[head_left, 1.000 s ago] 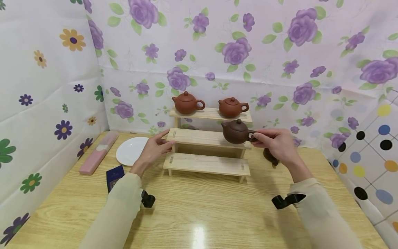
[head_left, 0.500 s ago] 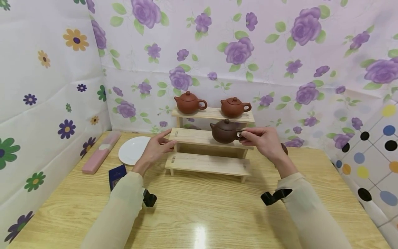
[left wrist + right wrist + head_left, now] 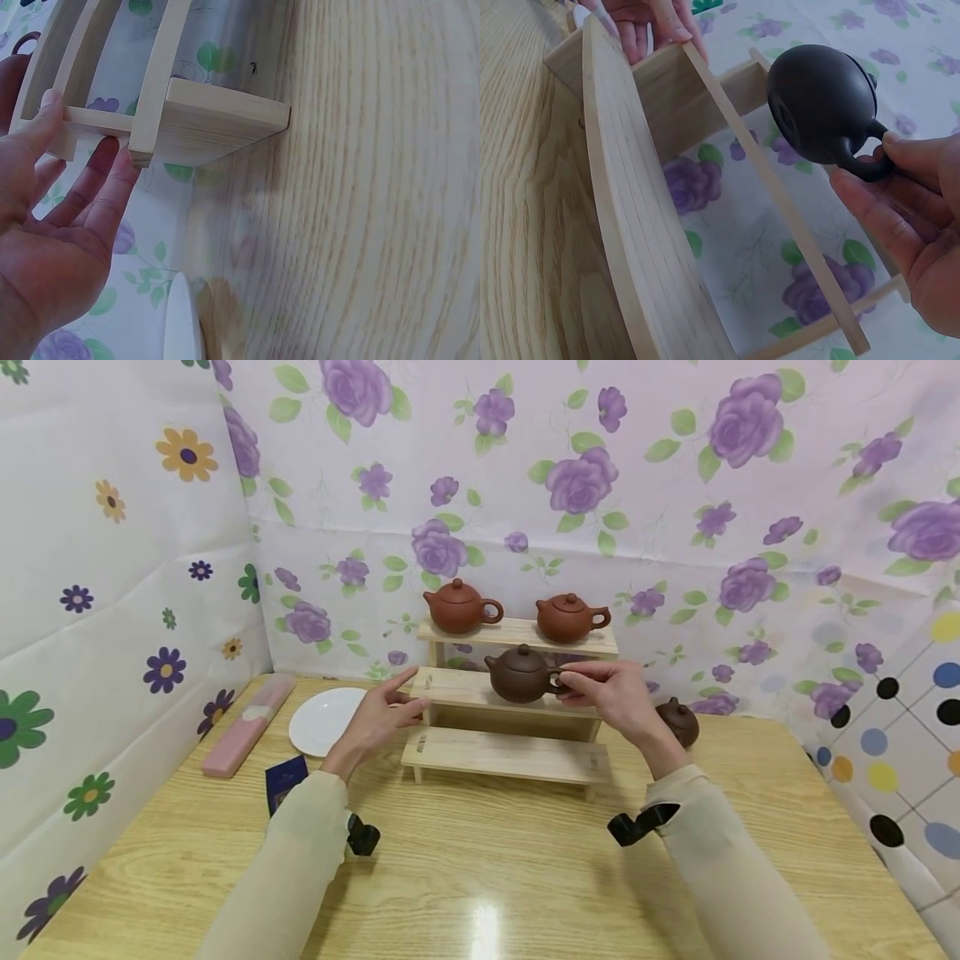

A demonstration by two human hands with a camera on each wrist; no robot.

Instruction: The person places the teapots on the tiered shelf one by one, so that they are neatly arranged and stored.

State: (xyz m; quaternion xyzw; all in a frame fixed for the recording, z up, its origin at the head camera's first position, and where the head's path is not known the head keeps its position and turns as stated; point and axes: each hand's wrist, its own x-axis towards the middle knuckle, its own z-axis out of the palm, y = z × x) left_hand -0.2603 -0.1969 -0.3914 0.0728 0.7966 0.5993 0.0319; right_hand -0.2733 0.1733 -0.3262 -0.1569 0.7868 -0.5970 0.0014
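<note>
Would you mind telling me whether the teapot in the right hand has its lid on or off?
On: in the head view, the lid sits atop the dark brown teapot, its knob pointing up.

There were two round reddish-brown clay teapots [image 3: 459, 610] [image 3: 566, 618] and two round dark brown clay teapots [image 3: 521, 675] [image 3: 678, 724], four in all. One stepped pale wooden stand [image 3: 517, 722] had three flat shelves [image 3: 517, 632] [image 3: 459, 685] [image 3: 506, 754]. There was one round white plate [image 3: 321, 723], one oblong pink case [image 3: 243, 739], one flat dark blue packet [image 3: 287, 777] and one wood-grained yellowish table [image 3: 480, 852]. Two bare hands [image 3: 381, 718] [image 3: 613, 693], two long cream sleeves [image 3: 288, 860] [image 3: 723, 860] and two black wrist devices [image 3: 364, 837] [image 3: 637, 825] were visible.
</note>
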